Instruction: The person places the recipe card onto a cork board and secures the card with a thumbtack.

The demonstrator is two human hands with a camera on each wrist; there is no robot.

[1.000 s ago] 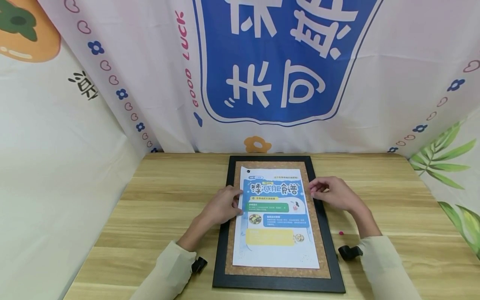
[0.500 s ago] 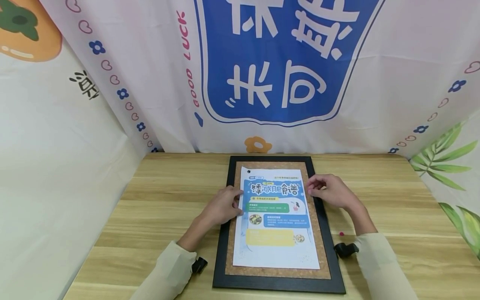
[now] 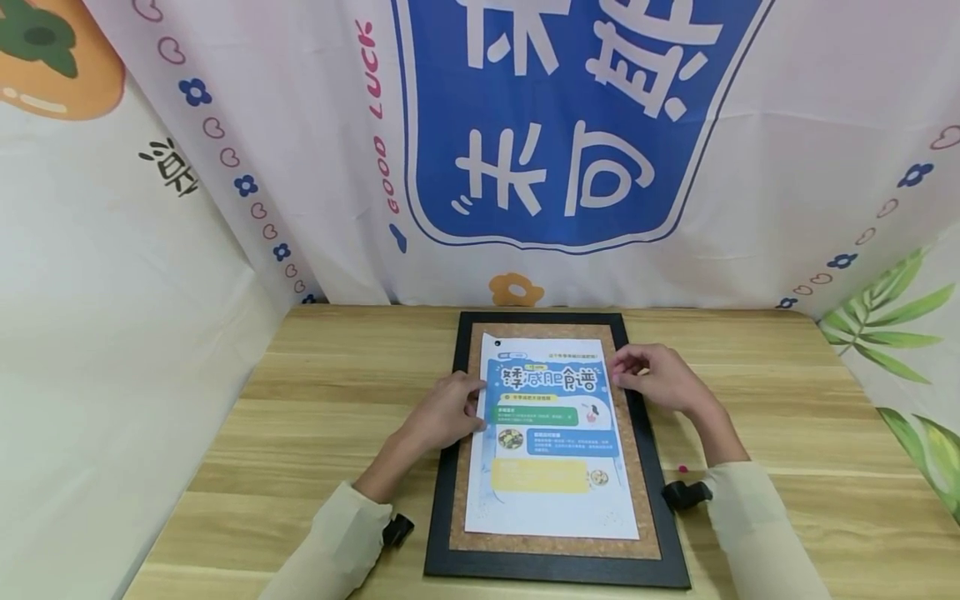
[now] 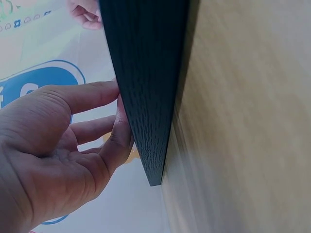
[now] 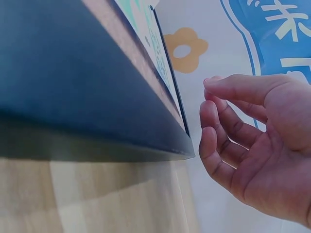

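A printed poster sheet lies on a cork board with a black frame. One black pushpin sits at the sheet's top left corner. My left hand reaches over the frame's left side, thumb and fingertips resting at the sheet's left edge; in the left wrist view the frame hides the fingertips. At the sheet's upper right edge, my right hand brings thumb and index finger together, pinching a small pink pushpin that the fingertips mostly hide. Its other fingers curl loosely.
A small pink pushpin lies on the wooden table, right of the frame. Behind the board, a printed curtain hangs at the table's back edge. Black wrist cameras sit at both sleeves.
My right hand has shifted slightly left and away from me, closer to the sheet's upper right edge. The left hand, sheet and board have stayed in place.
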